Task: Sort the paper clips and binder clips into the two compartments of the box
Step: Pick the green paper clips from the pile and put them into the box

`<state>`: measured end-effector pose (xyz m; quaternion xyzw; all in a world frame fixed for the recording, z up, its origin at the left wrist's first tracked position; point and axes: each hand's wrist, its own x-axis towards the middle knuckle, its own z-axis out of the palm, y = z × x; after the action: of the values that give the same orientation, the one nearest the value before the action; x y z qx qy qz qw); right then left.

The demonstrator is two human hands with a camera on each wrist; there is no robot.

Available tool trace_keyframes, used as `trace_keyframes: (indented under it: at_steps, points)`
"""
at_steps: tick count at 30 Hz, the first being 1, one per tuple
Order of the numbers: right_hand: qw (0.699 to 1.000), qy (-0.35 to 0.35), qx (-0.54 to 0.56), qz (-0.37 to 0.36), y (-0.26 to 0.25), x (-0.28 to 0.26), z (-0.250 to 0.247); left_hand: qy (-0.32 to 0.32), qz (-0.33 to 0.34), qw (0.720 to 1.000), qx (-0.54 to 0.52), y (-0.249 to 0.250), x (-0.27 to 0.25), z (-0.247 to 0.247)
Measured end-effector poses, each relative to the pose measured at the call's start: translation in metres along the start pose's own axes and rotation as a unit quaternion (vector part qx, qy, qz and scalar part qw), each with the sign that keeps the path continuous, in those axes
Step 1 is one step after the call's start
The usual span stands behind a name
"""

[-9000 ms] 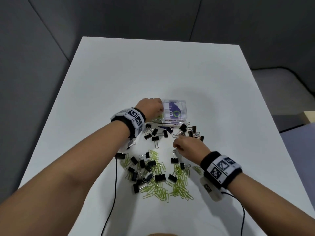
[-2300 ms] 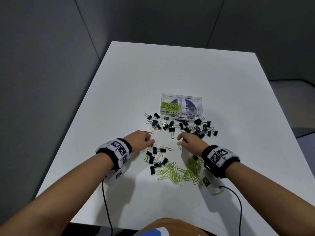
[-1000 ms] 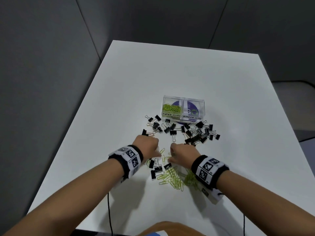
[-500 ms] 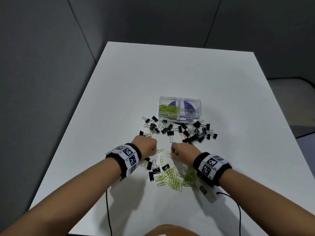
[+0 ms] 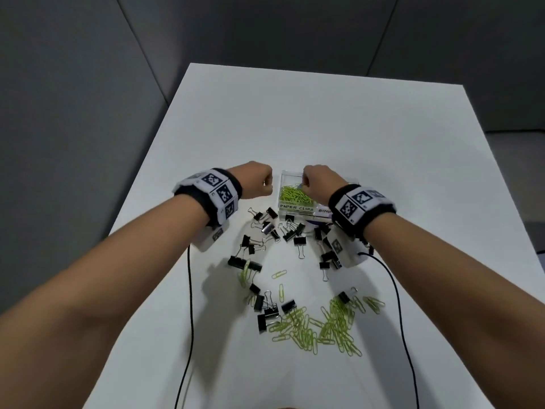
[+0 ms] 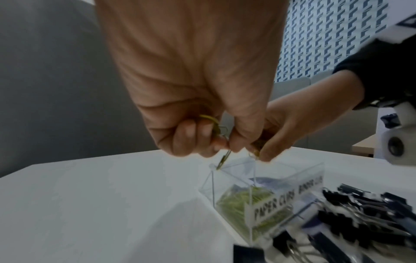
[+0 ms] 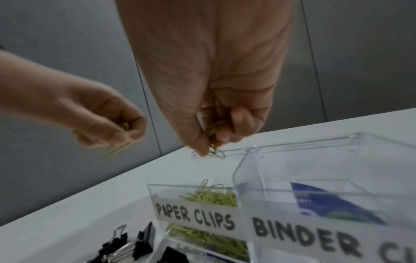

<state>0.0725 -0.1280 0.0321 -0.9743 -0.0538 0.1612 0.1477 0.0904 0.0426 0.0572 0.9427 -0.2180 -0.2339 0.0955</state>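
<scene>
Head view: clear plastic two-compartment box [image 5: 284,188] sits mid-tabletop, on the white tabletop [image 5: 324,119]; its left compartment, labelled PAPER CLIPS, holds a layer of lime-green wire paper clips [image 5: 293,193], while the right one is mostly hidden by the right hand [image 5: 320,183], which is over the left compartment. Left hand [image 5: 255,181] hovers just left of the box, fisted. Judged well short of halfway: a large loose heap of green paper clips [image 5: 321,326] lies near, and black binder clips with silver wire handles [image 5: 290,233] are scattered just near of the box and mixed into the heap's left edge, so they stand in the way of clean scoops. Black cables [image 5: 190,290] trail across the near tabletop. Left wrist view: left-hand fingers [image 6: 198,137] are curled tight, pinching a few green clips above the box's far-left corner. Right wrist view: right-hand fingers [image 7: 238,122] are bunched on a small cluster of green clips above the PAPER CLIPS compartment; the BINDER compartment [image 7: 315,178] shows only a blue printed base, no binder clips seen inside.
</scene>
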Motion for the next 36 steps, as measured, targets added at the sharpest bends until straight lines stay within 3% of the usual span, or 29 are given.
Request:
trace_keyframes:
  at_steps: [4,9,16,20,23,26,29,36]
  points:
    - [0.999,-0.004,0.028,-0.022,0.002,0.0,0.01,0.011,0.012,1.0,0.004,0.012,0.022,-0.005]
    - [0.991,0.094,0.066,-0.062,0.031,-0.047,0.011,0.021,0.062,0.998,-0.009,0.033,0.038,0.011]
    - [0.998,0.053,0.045,-0.001,0.073,-0.112,0.032,-0.009,0.099,0.995,0.002,0.047,0.036,0.027]
    - [1.0,0.011,0.02,0.021,0.085,-0.141,0.049,0.045,0.128,0.99,0.04,0.038,0.008,0.031]
    - [0.995,-0.068,-0.018,0.073,0.097,-0.163,0.058,0.022,0.09,0.995,0.047,0.019,-0.024,0.046]
    - [0.987,-0.113,-0.013,0.111,0.104,-0.187,0.061,-0.058,0.037,0.997,0.044,-0.006,-0.06,0.069]
    - [0.989,-0.099,-0.006,0.108,0.103,-0.204,0.072,-0.109,-0.001,0.994,0.019,-0.026,-0.087,0.093]
    - [0.994,-0.03,-0.006,0.107,0.083,-0.206,0.102,-0.056,-0.005,0.995,-0.084,-0.024,-0.1,0.124]
